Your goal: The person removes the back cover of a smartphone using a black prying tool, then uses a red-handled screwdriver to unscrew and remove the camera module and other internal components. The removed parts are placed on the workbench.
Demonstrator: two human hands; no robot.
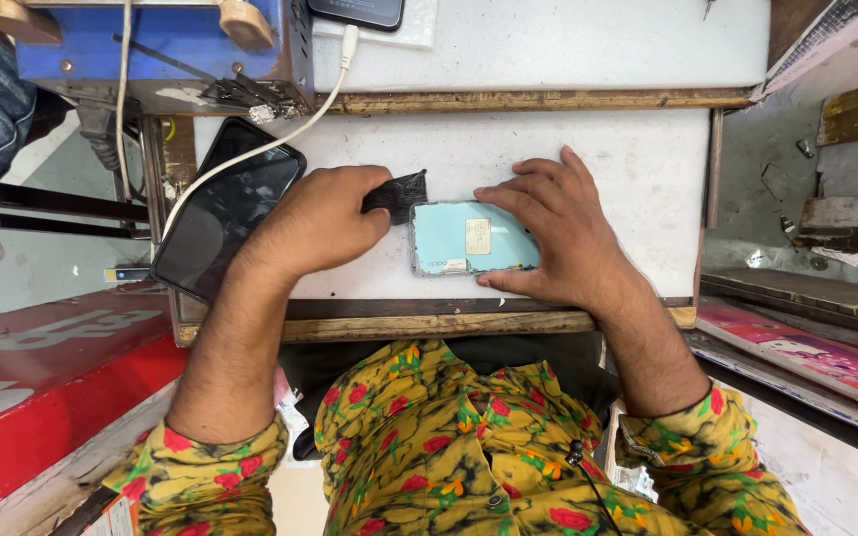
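Shirt: a yellow patterned shirt with red flowers (pixel 449 437) fills the bottom of the view, closest to the lens; both forearms reach away from it.
Left hand: the left hand (pixel 320 220) is curled, thumb and fingers pinched together on a small black ribbed strip (pixel 397 194).
Black strip: it sticks out from the left fingertips toward the right hand, its far end just beside the upper left corner of the phone.
Right hand: the right hand (pixel 558 233) lies flat with fingers spread, not gripping, pressing down on the right part of the phone.
Phone: a pale blue rectangular phone, back side up, with a small cream sticker (pixel 464 238) lies between the two hands, its left half uncovered, its right end hidden under the right fingers.
Work surface: a white board with a worn wooden front edge (pixel 638 159) carries the phone and both hands.
Left of the left hand: a black glossy tablet-like screen (pixel 220 213) leans tilted just beside the left wrist; a white cable (pixel 270 144) runs across it.
Beyond the left hand: a blue box-shaped device (pixel 151 50) sits well apart on a higher shelf.
Outer left: a red panel (pixel 42 387) lies beside the left forearm.
Outer right: a pink printed flat box (pixel 816 357) rests well apart from the right forearm.
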